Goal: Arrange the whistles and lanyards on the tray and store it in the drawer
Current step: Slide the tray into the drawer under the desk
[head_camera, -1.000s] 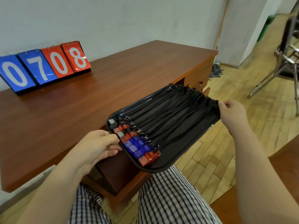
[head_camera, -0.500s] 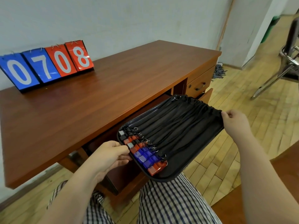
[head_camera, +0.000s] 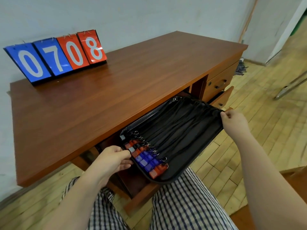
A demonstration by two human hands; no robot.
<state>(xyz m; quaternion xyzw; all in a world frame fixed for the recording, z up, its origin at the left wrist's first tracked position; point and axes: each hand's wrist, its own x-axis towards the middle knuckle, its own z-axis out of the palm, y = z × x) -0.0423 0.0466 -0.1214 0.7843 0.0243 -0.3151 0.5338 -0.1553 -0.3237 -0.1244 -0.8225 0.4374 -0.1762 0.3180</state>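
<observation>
A black tray (head_camera: pixel 194 161) is held level over the open middle drawer (head_camera: pixel 142 190) of the wooden desk. Several red, blue and black whistles (head_camera: pixel 146 159) lie in a row at its near-left end. Their black lanyards (head_camera: pixel 179 127) stretch side by side toward the far-right end. My left hand (head_camera: pixel 111 161) grips the tray's left edge beside the whistles. My right hand (head_camera: pixel 234 120) pinches the right edge by the lanyard ends. The tray's far corner sits under the desktop's front edge.
The desk top (head_camera: pixel 108 90) carries a flip scoreboard (head_camera: pixel 56 56) reading 0708 at the back left. Side drawers (head_camera: pixel 217 83) at the desk's right stand partly open. My checked trousers (head_camera: pixel 174 206) are below the drawer. A metal chair leg (head_camera: pixel 289 88) stands on the wooden floor at right.
Both hands have lowered the tray from above the desk's edge down and inward, so its far end now lies beneath the desktop, over the open drawer.
</observation>
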